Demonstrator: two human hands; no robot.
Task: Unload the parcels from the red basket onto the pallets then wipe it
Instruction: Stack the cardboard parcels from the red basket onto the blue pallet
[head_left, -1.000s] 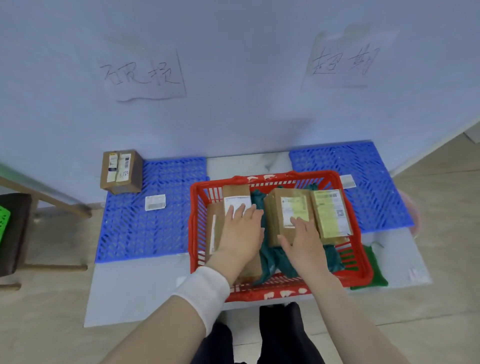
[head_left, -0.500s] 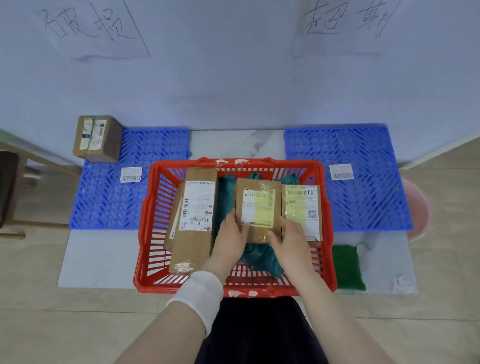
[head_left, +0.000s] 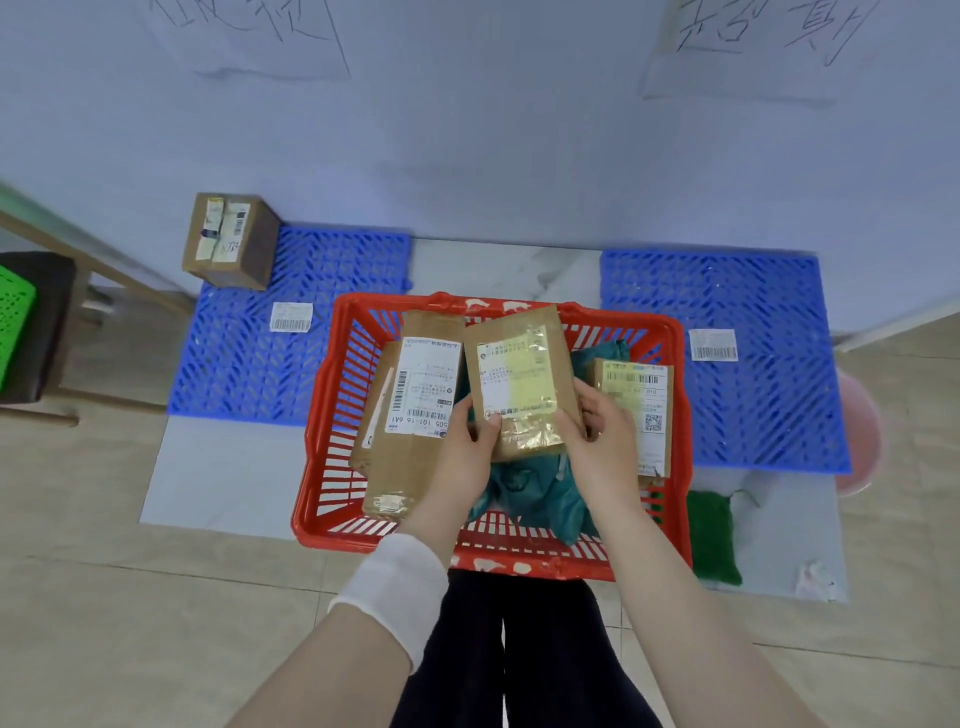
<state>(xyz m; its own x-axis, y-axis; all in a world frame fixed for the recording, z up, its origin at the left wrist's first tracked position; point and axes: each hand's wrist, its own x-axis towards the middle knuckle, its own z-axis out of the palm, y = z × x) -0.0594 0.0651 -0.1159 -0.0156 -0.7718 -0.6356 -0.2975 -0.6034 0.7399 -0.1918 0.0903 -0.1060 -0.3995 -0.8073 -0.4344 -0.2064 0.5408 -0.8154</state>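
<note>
The grip is two-handed: the left hand (head_left: 462, 457) and the right hand (head_left: 597, 447) each pinch a lower corner of the small brown parcel (head_left: 519, 384), holding it tilted above the red basket (head_left: 322, 415). It should probably rise clear of the rim before it swings over to a blue pallet (head_left: 291, 358). Half a second ago it lay flat on the teal bag (head_left: 540, 493); now it is raised.

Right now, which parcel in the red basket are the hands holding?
The middle parcel with the yellow label, gripped by left hand and right hand; the two beside it lie in the basket.
</note>
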